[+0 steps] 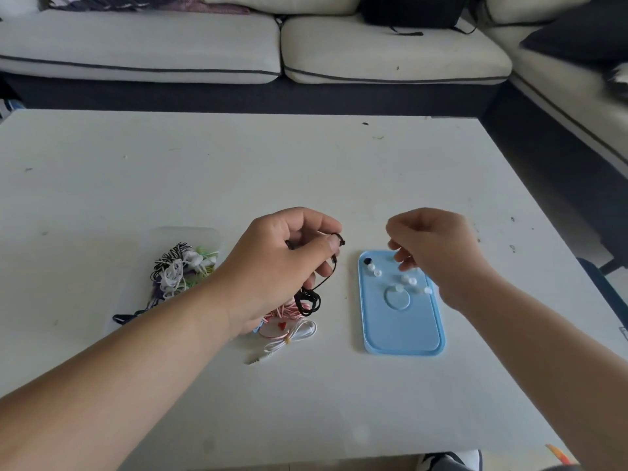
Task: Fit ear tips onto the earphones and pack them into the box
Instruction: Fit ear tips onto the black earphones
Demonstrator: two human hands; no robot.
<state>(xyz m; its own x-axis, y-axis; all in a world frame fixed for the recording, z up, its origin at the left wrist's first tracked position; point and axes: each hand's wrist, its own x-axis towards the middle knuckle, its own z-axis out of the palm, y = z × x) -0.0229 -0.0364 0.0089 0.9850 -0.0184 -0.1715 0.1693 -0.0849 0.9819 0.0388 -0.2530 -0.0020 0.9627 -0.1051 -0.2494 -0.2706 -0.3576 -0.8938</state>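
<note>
While the left hand (282, 263) is curled above the middle of the white table (238, 164), its thumb and fingers pinch one earbud of the black earphones (307, 300), whose cable hangs down to a loose coil just below the hand. Right hand (435, 246) hovers over the far end of the light blue tray (401, 331), fingers loosely bent and blurred; whether they hold anything cannot be told. The tray lies right of centre, nearer the near edge, and carries several clear ear tips (412, 281) scattered across its far half, plus one black ear tip (367, 261) at its far left corner. A clear plastic box (183, 232) sits left of centre and contains a tangle of earphones (176, 271) in white, green and striped cable. Pink earphones (282, 316) and white earphones (299, 331) lie on the table under the left wrist, towards the near edge. A pale sofa (142, 45) stands beyond the far edge.
</note>
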